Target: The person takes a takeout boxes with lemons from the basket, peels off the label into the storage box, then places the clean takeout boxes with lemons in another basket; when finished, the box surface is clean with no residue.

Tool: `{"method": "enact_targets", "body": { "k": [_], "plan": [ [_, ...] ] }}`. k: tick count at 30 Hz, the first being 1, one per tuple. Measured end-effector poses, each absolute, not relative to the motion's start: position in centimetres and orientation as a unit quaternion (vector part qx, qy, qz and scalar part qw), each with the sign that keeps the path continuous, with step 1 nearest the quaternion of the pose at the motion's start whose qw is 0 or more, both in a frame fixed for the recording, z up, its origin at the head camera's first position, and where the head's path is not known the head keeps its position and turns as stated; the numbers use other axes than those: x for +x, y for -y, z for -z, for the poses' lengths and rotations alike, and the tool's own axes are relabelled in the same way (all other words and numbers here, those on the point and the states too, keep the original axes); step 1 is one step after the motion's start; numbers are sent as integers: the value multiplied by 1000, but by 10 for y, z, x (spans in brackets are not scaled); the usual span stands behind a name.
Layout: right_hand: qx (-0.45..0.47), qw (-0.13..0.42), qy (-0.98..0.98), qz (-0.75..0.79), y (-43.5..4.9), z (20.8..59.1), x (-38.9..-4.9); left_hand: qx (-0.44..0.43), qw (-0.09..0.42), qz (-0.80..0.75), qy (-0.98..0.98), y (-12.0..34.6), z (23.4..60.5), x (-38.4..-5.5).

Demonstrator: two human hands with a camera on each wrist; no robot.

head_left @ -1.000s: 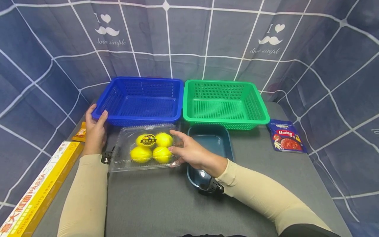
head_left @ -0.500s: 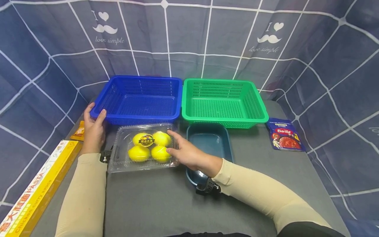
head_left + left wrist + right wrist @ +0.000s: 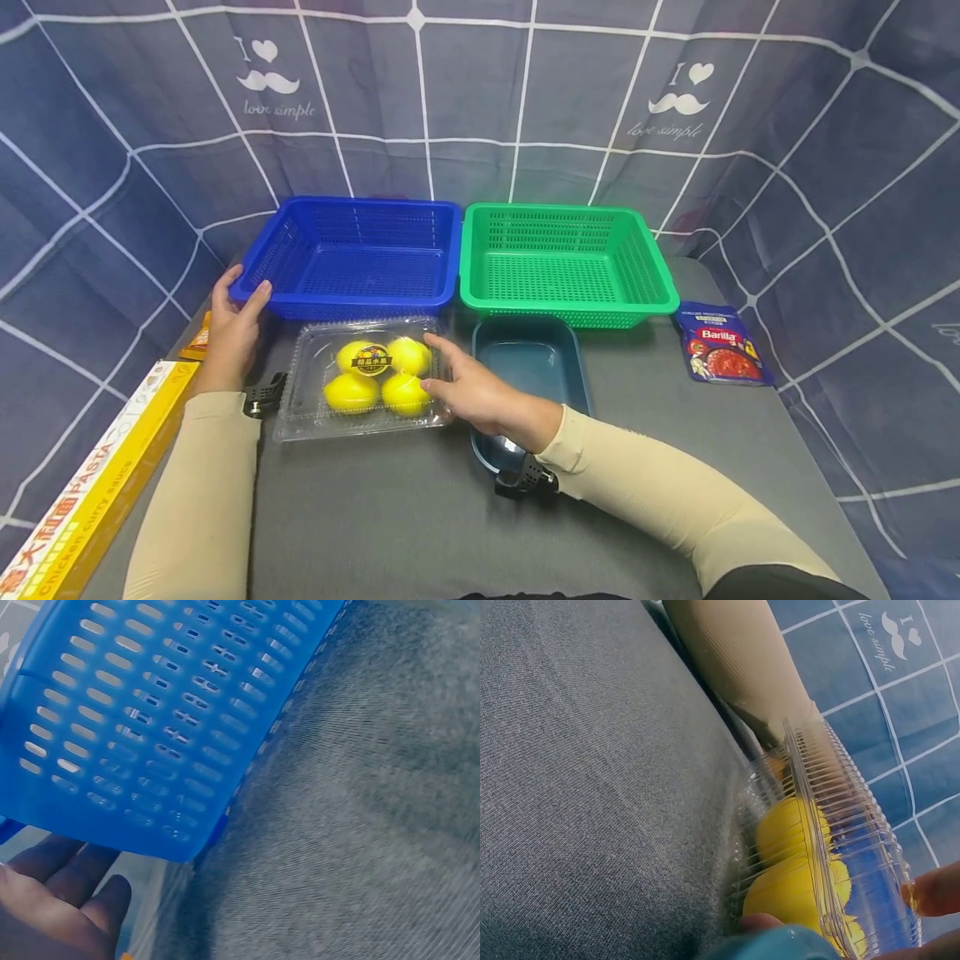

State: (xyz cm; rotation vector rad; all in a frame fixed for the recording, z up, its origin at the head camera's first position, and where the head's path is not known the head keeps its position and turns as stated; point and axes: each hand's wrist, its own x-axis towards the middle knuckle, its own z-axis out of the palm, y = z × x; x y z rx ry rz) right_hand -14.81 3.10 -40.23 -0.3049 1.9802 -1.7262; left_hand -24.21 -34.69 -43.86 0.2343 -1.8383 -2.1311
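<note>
At the front left corner of the blue basket (image 3: pixel 360 302), my left hand (image 3: pixel 234 329) grips the rim with thumb and fingers. The left wrist view has the fingers (image 3: pixel 79 877) at the corner, under the slotted wall. My right hand (image 3: pixel 480 387) holds the right side of a clear plastic clamshell box (image 3: pixel 311 383). Several yellow lemons (image 3: pixel 352 392) lie inside it, under a dark round label. In the right wrist view, one fingertip (image 3: pixel 934 892) touches the box's ridged edge. The box sits just in front of the blue basket, and its underside is hidden.
A green basket (image 3: pixel 570 307) stands right of the blue one. A dark teal tub (image 3: pixel 551 367) lies partly under my right wrist. At right is a blue Barilla pouch (image 3: pixel 723 346); at left, a long yellow pasta box (image 3: pixel 105 475) and a small orange packet (image 3: pixel 197 337).
My left forearm has swung slightly outward to the left while the hand stays at the basket corner. The right-hand fingers under the clamshell box show less now. Baskets and other goods stay put.
</note>
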Motion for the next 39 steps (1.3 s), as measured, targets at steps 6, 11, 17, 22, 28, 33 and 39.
{"method": "enact_targets", "body": {
  "k": [6, 11, 17, 22, 28, 33, 39],
  "plan": [
    [-106, 252, -717, 641, -30, 403, -148, 98, 165, 717, 670, 345, 431, -239],
    [-102, 259, -706, 651, -31, 404, -148, 112, 137, 621, 764, 350, 428, -234],
    [-100, 272, -694, 659, -33, 404, -149, 121, 105, 590, 792, 350, 428, -221],
    [-102, 268, -693, 661, -33, 403, -150, 113, 88, 590, 795, 348, 422, -203],
    [-99, 265, -693, 663, -34, 402, -149, 90, 69, 623, 774, 347, 418, -177],
    [-100, 265, -688, 668, -34, 403, -150, -10, 42, 679, 733, 345, 422, -163],
    [-100, 264, -688, 668, -33, 403, -149, -117, -41, 594, 795, 334, 426, -149]
  ]
}}
